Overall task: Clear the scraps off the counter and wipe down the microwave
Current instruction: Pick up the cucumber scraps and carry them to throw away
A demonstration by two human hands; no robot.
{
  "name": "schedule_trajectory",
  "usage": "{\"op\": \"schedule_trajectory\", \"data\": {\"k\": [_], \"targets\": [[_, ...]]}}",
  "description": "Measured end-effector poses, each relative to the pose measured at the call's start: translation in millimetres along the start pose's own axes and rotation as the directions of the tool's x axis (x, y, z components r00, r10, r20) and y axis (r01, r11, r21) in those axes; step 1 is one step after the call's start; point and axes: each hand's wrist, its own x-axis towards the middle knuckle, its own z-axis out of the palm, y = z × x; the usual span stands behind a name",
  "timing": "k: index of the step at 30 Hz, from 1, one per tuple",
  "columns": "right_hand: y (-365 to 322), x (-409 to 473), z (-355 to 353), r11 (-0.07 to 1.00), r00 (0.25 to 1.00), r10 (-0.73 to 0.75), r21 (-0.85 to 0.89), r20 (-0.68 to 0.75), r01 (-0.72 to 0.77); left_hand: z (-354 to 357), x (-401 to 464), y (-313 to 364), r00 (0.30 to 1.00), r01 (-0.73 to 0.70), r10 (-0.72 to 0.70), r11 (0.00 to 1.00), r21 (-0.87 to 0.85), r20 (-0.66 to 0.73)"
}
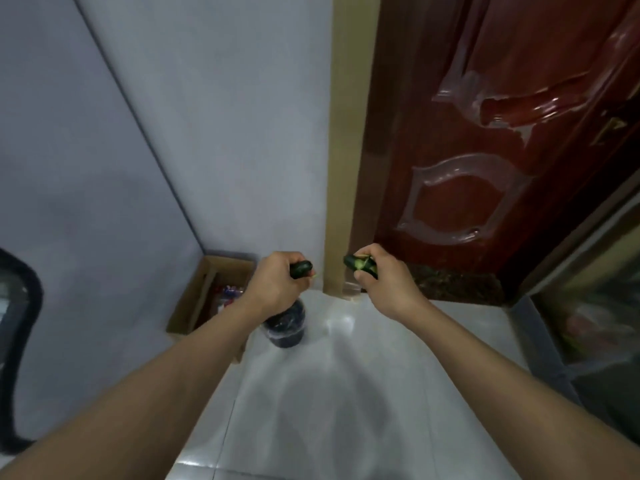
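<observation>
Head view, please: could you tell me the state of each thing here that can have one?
Left hand: curled round a dark green scrap.
Right hand: curled round a cut green scrap.
Bin: on the floor, dark bag inside, under the left hand.
Cardboard box: open, against the wall.
Door: cannot tell whether it is shut.

Dim, soft, wide-angle bend; glare on door [485, 116], shadow on floor [332, 420]

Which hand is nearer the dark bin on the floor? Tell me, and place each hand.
Left. The left hand, gripping a green scrap, hovers right above the bin. The right hand, gripping another green scrap, is off to the bin's right, by the door frame.
</observation>
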Motion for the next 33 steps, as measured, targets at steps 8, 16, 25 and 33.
{"op": "schedule_trajectory", "data": {"k": [8, 16, 25, 33], "targets": [[22.1, 79.9, 20.4, 0.988, 0.973, -0.15, -0.009, 0.175, 0.154, 20.6, 36.7, -27.6, 0.969, 0.214, -0.208, 0.976, 0.039, -0.13], [34.3, 181.6, 62.0, 0.966, 0.904, -0.244, 0.003, 0.35, 0.259, 37.7, 109.2, -70.4, 0.907, 0.358, -0.363, 0.932, -0.062, -0.215], [47.1, 268.6, 115.3, 0.95, 0.802, -0.253, -0.016, 0.542, 0.311, 42.3, 163.7, -127.2, 0.798, 0.534, -0.559, 0.829, -0.167, -0.224], [64.2, 340.6, 173.8, 0.931, 0.678, -0.278, 0.016, 0.68, 0.365, 69.5, 208.1, -166.7, 0.664, 0.629, -0.683, 0.731, -0.266, -0.305]]}}
